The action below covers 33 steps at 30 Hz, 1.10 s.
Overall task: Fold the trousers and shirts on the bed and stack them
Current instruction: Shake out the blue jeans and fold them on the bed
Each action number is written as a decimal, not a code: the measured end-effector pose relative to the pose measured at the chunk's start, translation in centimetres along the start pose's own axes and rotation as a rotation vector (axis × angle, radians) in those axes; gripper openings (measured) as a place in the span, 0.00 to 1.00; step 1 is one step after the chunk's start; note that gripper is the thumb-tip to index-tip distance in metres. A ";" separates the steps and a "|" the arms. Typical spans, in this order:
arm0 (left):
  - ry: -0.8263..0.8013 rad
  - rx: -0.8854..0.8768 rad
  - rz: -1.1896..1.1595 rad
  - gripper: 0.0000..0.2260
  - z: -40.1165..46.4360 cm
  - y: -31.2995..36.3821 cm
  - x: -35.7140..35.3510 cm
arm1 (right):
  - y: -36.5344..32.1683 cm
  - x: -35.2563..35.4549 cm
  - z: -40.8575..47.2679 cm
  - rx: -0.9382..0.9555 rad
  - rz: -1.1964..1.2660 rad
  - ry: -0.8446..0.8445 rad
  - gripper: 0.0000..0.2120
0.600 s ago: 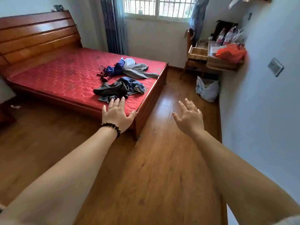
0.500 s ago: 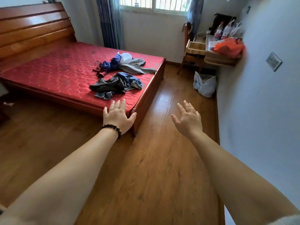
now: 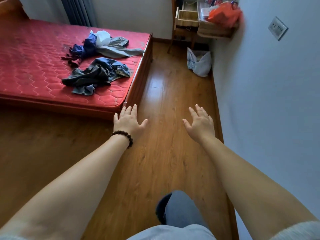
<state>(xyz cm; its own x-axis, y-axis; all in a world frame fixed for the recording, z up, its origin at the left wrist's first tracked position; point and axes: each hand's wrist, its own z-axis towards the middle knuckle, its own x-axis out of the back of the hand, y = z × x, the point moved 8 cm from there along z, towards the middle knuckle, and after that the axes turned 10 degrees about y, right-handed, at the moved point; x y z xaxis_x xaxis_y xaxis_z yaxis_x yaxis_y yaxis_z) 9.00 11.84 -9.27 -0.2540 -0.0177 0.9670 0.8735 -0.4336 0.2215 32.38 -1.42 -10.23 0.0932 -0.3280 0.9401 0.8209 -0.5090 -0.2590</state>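
A crumpled heap of dark blue-grey trousers (image 3: 97,75) lies near the foot corner of the red mattress (image 3: 31,66). Behind it lie a blue garment (image 3: 86,46), a white item (image 3: 103,38) and a spread grey garment (image 3: 119,49). My left hand (image 3: 129,121), with a dark bead bracelet on the wrist, is stretched forward with fingers spread, just off the bed's near corner. My right hand (image 3: 200,123) is also held out with spread fingers over the wooden floor. Both hands hold nothing and are well short of the clothes.
The wooden bed frame (image 3: 138,78) borders a strip of wooden floor (image 3: 166,94) along the right wall. A white bag (image 3: 199,62) sits on the floor by the wall. Behind it, a desk (image 3: 214,30) holds an orange bag (image 3: 223,14). My leg (image 3: 180,210) shows below.
The view has tilted down and drawn nearer to the bed; the headboard and window have left the frame. Both hands stay outstretched and empty, and my leg has come into view.
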 end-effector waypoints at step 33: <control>0.038 0.116 0.043 0.35 61.0 9.0 -13.1 | 3.8 -15.0 62.3 0.102 0.014 -0.118 0.27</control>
<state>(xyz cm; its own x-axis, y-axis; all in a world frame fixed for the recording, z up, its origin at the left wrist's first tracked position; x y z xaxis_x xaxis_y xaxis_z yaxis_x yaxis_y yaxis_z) 45.53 63.08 -12.29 -0.2289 -0.0686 0.9710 0.9255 -0.3246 0.1953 69.19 51.13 -11.49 0.1659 -0.2351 0.9577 0.8716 -0.4194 -0.2539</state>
